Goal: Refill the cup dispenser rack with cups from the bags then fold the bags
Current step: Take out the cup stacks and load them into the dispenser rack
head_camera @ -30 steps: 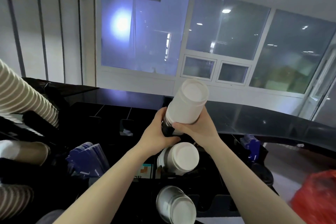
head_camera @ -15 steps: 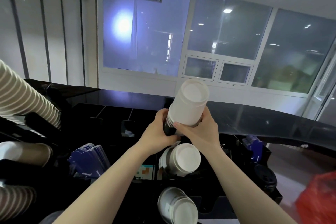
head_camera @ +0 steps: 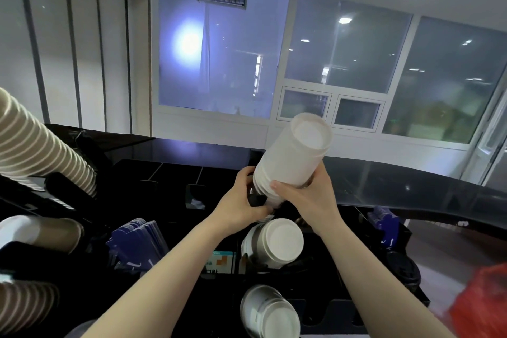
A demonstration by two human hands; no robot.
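Observation:
A white stack of nested cups (head_camera: 295, 156) sticks up and out of the top slot of the black cup dispenser rack (head_camera: 340, 277), bottoms facing me. My right hand (head_camera: 304, 200) grips the stack's lower end from the right. My left hand (head_camera: 241, 204) holds the same lower end and the black slot rim from the left. Two more slots below hold white cup stacks (head_camera: 274, 243), (head_camera: 270, 313). Striped beige cup stacks (head_camera: 41, 145) jut from a rack at the left.
Blue cup sleeves (head_camera: 137, 241) stand in a compartment left of the rack, more blue sleeves (head_camera: 382, 221) at the right. A red bag (head_camera: 480, 307) lies at the lower right. Black lids (head_camera: 403, 269) sit near it. A dark counter (head_camera: 411, 178) runs behind.
The white stack has tilted slightly to the right and sits a little deeper in the top slot. Both hands keep their hold at its lower end.

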